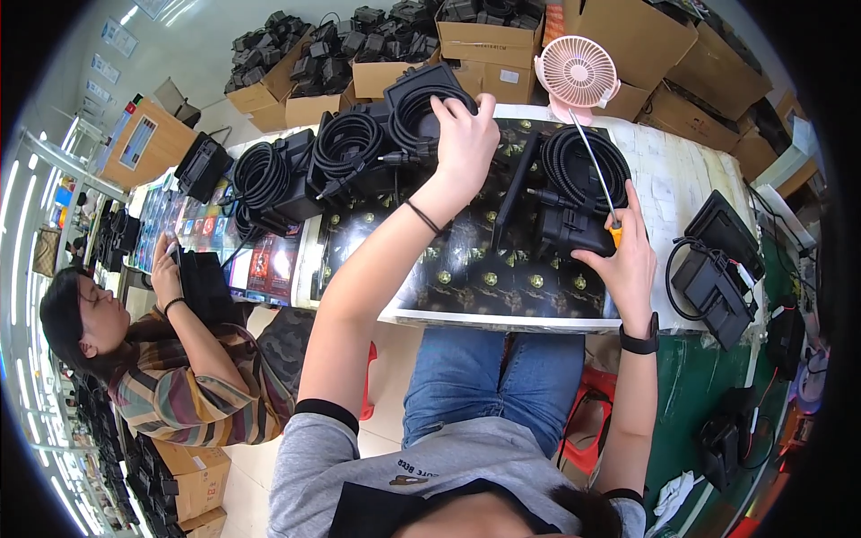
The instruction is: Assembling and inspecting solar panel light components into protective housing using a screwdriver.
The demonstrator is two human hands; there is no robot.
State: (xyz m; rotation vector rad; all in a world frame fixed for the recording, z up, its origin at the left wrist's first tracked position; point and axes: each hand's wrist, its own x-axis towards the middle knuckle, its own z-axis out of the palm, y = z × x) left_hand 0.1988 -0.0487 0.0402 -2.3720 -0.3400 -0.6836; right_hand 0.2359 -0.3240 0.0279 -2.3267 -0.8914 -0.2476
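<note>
My left hand [466, 139] reaches to the far side of the table, its fingers bent over a coiled black cable [414, 115] that lies against a black box-shaped device [408, 83]. My right hand [625, 255] holds a screwdriver [615, 229] with an orange-yellow handle, its long metal shaft pointing away from me. The thumb of that hand rests at a black housing [576, 230], in front of another black cable coil [556, 166]. A flat black panel [516, 193] stands on edge left of it.
More devices with cable coils [348, 143] line the table's far left. A pink fan [577, 76] stands at the back. Black units [715, 291] lie at right. Cardboard boxes [489, 49] of black parts stand beyond. A co-worker [179, 359] sits at left.
</note>
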